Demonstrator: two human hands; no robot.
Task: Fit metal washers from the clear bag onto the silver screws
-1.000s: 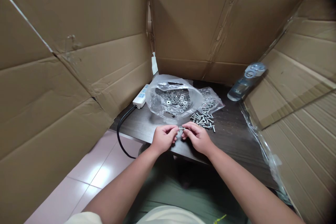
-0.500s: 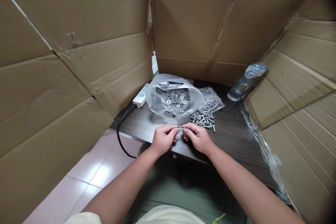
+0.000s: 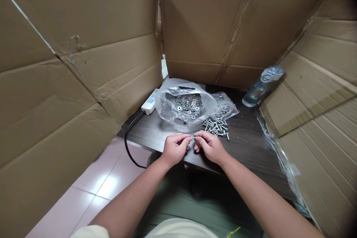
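Note:
Between my fingertips, near the table's front edge, is a small silver bolt (image 3: 193, 138). My left hand (image 3: 175, 149) is closed in a pinch at the bolt's left end; whether a washer is also there is too small to tell. My right hand (image 3: 210, 147) pinches the other end, thumb and forefinger pressed together. Just beyond my right hand lies a loose pile of bolts (image 3: 216, 126). Behind my hands stands an open clear plastic bag (image 3: 164, 113), with many metal washers (image 3: 189, 106) inside it.
A smaller clear bag (image 3: 230, 109) with more bolts lies right of the big bag. A white power strip (image 3: 150, 105) with a black cable (image 3: 126, 137) sits at the left edge. A water bottle (image 3: 258, 89) stands back right. Cardboard walls (image 3: 200, 22) enclose the dark table (image 3: 251, 141).
My hands stay almost in place. The fingers have shifted slightly around the bolt, and its shaft is tilted a little differently.

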